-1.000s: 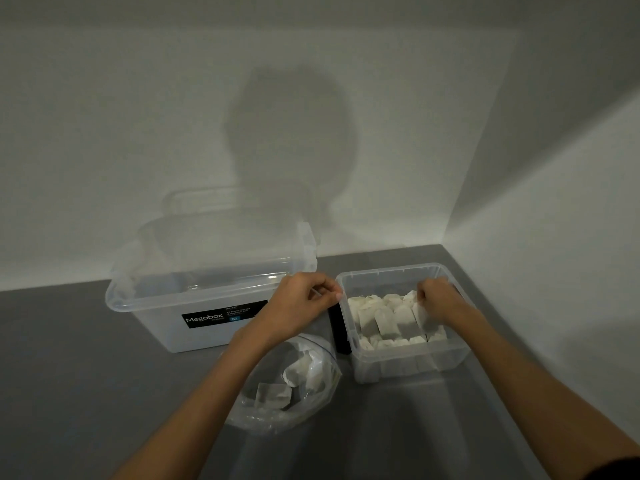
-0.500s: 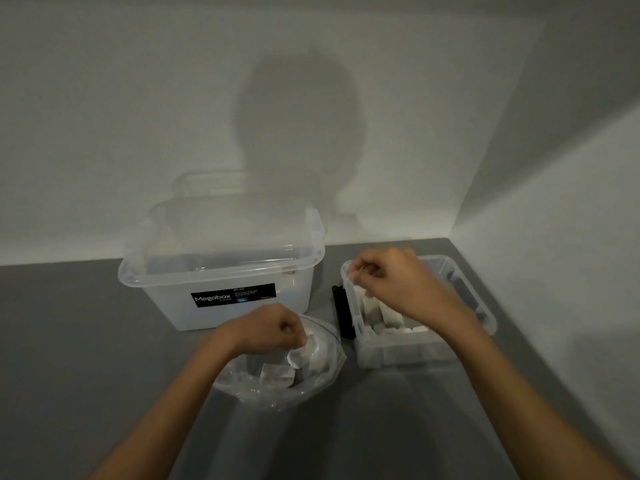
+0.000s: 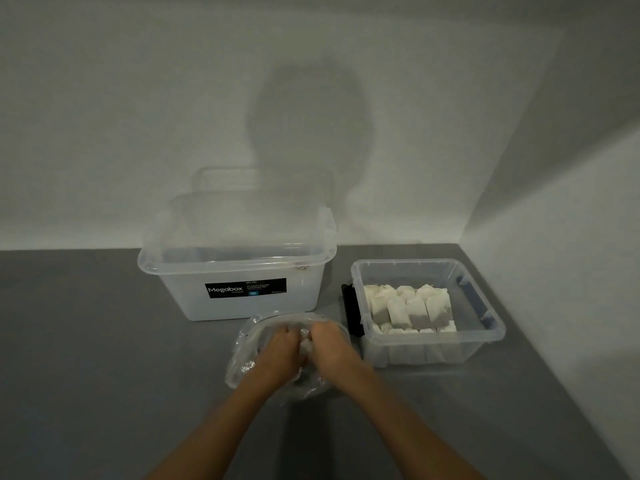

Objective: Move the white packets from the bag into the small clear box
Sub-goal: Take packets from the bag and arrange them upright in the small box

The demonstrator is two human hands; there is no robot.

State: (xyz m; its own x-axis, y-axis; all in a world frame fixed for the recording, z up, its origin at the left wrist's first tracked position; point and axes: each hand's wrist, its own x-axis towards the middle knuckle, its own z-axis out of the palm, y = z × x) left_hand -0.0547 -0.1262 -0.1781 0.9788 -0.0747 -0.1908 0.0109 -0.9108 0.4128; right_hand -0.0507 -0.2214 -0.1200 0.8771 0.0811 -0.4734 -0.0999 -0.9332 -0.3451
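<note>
Both hands are down inside the clear bag (image 3: 242, 362), which sits on the grey worktop (image 3: 104, 341) toward its rear right corner, just in front of the large lidded box (image 3: 239, 303) and just left of the small clear box (image 3: 408, 262). The left hand (image 3: 281, 348) and right hand (image 3: 330, 344) lie knuckles up, side by side and almost touching, with their fingers curled down out of sight. A pale scrap shows between them, but I cannot tell whether either hand actually grips a packet.

By my reading the step in hand is the pick-up: gathering the next packets out of the bag. The next move calls for a firm pinch on them, a lift clear of the limp plastic so that the bag does not come along, then a short carry to the right over the near left rim of the small box.

Many white packets (image 3: 408, 308) already stand in that box, filling its left and middle. They make rows running left to right, each packet on end with its long axis rising from the box floor and its top leaning toward the rear wall. A strip along the right side is bare, so new ones probably belong there, set on end to match. How those in the bag point is hidden.
</note>
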